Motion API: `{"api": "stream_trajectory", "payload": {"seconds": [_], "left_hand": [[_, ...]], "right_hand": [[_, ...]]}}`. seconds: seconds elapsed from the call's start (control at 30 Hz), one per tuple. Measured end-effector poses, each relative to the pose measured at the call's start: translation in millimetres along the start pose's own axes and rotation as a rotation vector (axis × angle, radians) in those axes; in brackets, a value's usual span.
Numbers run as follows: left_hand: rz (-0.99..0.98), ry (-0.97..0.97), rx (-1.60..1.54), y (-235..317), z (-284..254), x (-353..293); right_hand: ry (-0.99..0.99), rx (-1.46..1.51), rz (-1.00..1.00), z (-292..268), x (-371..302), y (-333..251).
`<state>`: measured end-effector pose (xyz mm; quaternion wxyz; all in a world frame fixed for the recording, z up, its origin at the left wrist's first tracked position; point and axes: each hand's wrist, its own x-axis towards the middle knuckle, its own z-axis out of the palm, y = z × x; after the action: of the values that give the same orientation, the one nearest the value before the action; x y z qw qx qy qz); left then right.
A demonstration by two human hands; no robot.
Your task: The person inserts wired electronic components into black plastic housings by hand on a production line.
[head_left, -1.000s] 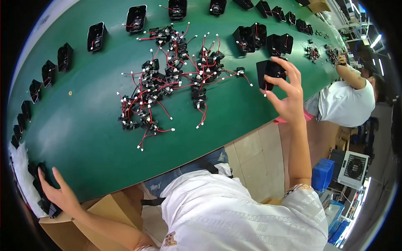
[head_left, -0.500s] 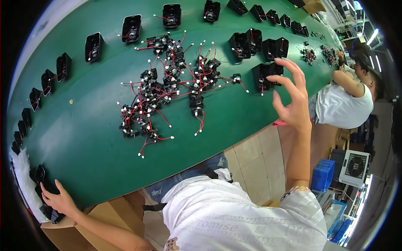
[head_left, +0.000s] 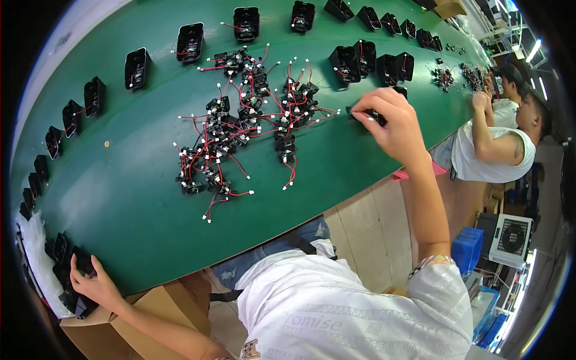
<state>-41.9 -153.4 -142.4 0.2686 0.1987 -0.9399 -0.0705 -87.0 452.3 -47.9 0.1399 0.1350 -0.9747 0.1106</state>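
Note:
At the table's left end my left hand (head_left: 98,288) is closed round the edge of a black plastic housing (head_left: 84,259), beside more black housings. My right hand (head_left: 393,123) pinches a small black wired part (head_left: 354,112) at the right of the middle; the fingers hide most of it. To its left spreads a loose pile of small black parts with red and black wires (head_left: 225,129) and white plugs. Behind the right hand stand open black housings (head_left: 345,65), and another one is mostly covered by that hand.
Black housings, some with wired parts inside, line the far side of the green table (head_left: 138,210). Clear plastic bags (head_left: 36,240) lie at the left end, above an open cardboard box (head_left: 150,315). Two people (head_left: 495,147) sit at the right, near more wired parts (head_left: 443,79).
My right hand has moved left from the near black housing and closed on the small wired part. My left hand has shifted slightly right, and a housing now shows in its fingers.

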Motion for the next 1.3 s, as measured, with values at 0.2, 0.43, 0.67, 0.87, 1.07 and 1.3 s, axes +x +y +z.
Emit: {"api": "stream_trajectory", "payload": {"seconds": [0.2, 0.43, 0.67, 0.87, 1.07, 1.3], "left_hand": [[-0.329, -0.216, -0.687, 42, -9, -29], [0.038, -0.408, -1.148, 204, -40, -86], [0.382, -0.535, -1.387, 245, -42, -92], [0.433, -0.531, -1.441, 245, -38, -90], [0.439, -0.498, -1.485, 247, -32, -90], [0.476, -0.471, -1.452, 252, -30, -90]], "right_hand": [[0.167, 0.466, 0.056, -2, -19, -43], [0.124, 0.788, -0.050, 18, -14, -117], [0.104, 0.742, -0.301, 23, -2, -154], [0.070, 0.738, -0.260, 25, 2, -163], [0.091, 0.691, -0.221, 15, 3, -165], [0.054, 0.740, -0.170, 23, -5, -165]]}}
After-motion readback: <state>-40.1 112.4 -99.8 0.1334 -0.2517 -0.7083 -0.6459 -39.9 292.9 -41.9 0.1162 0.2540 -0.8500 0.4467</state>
